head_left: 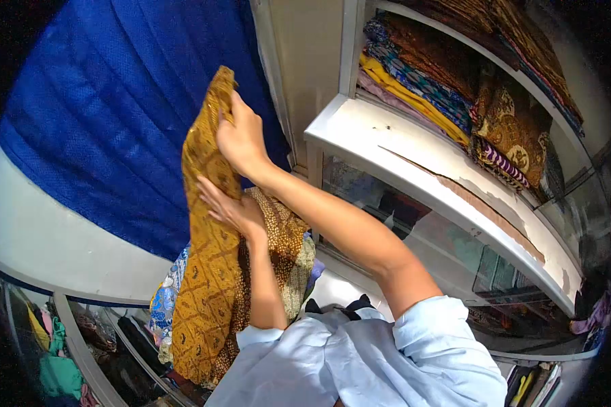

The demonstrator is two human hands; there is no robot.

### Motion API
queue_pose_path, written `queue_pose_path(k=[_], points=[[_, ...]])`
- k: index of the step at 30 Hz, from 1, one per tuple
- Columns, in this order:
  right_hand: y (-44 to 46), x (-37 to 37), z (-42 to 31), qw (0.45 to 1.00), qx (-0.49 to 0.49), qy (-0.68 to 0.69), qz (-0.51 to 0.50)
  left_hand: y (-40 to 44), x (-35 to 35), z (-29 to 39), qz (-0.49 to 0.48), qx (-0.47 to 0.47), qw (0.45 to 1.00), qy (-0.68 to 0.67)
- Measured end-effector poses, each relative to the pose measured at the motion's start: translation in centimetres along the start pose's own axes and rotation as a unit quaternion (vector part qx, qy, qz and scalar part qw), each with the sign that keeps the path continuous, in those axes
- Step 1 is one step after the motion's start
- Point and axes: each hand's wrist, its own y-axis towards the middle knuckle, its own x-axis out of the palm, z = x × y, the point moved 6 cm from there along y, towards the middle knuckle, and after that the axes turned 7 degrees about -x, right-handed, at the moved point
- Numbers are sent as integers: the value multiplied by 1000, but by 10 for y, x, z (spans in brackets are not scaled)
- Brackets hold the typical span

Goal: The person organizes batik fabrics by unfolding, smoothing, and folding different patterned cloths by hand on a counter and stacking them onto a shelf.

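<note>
A long piece of brown-gold batik cloth [207, 271] with a dark lattice pattern hangs upright in front of me. High on it, my right hand [241, 136] is closed round the edge near the top end. My left hand [232, 209] lies lower against the same cloth, its fingers stretched out and flat. Behind my left forearm hangs more cloth, a brown-and-cream dotted batik [278, 220]. A blue-and-white patterned cloth [164, 298] shows to the left, partly covered by the gold one. What supports these other cloths is hidden.
A blue curtain [129, 102] hangs behind the cloth. On the right, a white-edged cabinet [414, 152] holds folded fabrics [421, 81], with a thin brown strip [495, 210] on its ledge. Glass-fronted compartments with a green cloth [61, 375] stand at lower left.
</note>
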Motion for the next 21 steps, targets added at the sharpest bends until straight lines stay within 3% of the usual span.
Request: queue_pose_path(k=[5,9,11,12,13,17,18,19,21], points=[[38,-7,-45,997,-52,37,51,44,-11,42,66,85,994,-5],[72,-37,-78,980,-149,59,115,66,-10,98,31,221,966,-133],[85,-64,-108,994,-103,32,-30,72,-5,128,14,223,967,-125],[91,-73,-119,986,-137,53,80,71,-6,147,1,251,957,-148],[85,-86,-138,989,-66,135,12,69,-6,166,-12,280,944,-172],[107,-122,-144,966,-87,245,6,54,25,220,-95,334,899,-269],[99,-141,-157,976,-74,190,72,51,42,231,-108,352,883,-290],[102,-154,-157,965,-122,193,130,44,53,243,-120,371,867,-311],[96,-184,-151,956,-187,191,124,22,96,255,-296,296,818,-395]])
